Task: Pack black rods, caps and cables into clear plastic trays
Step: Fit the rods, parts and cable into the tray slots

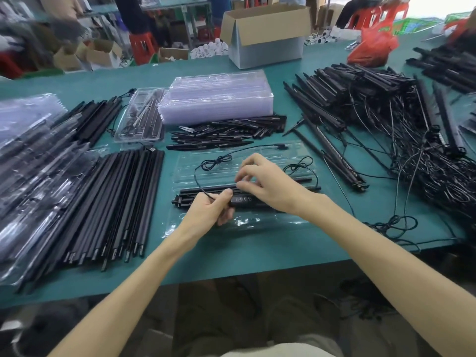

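Note:
An open clear plastic tray [231,161] lies on the green table in front of me. Black rods [206,190] lie lengthwise in its near half, with a small black controller box [243,200] beside them. My left hand [210,211] pinches a thin black cable [198,181] between thumb and forefinger where it meets the controller. My right hand [265,185] hovers over the rods with curled fingertips touching them; I cannot tell whether it pinches the cable. The cable loops [215,159] across the tray's far half.
A stack of empty clear trays [216,99] stands behind. Black caps [226,135] are piled before it. Long black rods [116,202] lie at left beside packed trays [31,155]. Tangled rods with cables [399,130] fill the right. A cardboard box [265,34] stands at the back.

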### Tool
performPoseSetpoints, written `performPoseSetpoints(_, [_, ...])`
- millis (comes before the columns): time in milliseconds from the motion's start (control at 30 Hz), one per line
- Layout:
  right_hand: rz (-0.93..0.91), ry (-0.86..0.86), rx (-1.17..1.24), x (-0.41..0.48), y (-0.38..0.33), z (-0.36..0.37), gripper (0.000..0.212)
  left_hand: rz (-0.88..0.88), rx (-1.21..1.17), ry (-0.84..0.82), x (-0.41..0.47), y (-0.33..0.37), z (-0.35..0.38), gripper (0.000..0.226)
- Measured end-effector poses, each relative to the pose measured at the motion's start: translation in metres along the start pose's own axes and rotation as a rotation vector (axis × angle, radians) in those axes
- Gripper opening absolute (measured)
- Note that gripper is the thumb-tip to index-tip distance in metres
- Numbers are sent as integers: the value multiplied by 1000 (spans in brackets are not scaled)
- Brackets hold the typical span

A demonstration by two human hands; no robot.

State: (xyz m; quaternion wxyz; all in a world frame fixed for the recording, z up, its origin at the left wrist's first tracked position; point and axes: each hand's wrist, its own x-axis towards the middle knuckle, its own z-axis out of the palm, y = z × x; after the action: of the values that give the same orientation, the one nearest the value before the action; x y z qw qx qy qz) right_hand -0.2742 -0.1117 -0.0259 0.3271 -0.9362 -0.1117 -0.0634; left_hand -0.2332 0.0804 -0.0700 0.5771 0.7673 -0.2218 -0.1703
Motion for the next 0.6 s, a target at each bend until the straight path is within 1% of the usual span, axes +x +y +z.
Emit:
performPoseSetpoints(67, [-5,17,32,-9,7,-3,19,11,22,-23,0,-1,0,58])
performPoseSetpoints(200, [25,-55,112,-31,14,-6,24,-13,54,-39,2,-1,-4,56])
performPoseSetpoints(267, [26,-61,112,-39,17,-2,26,-8,76,-61,1,-1,-6,57])
performPoseSetpoints(333, [17,-38,95,-43,18,1,24,-11,108,-82,1,0,-10,56])
performPoseSetpoints(467, [1,-37,35,-44,20,2,18,-79,295,-118,-1,11,-26,59])
performPoseSetpoints(600, [-13,-75,-41,-50,24,1,14,-201,518,-213,-2,22,-51,51])
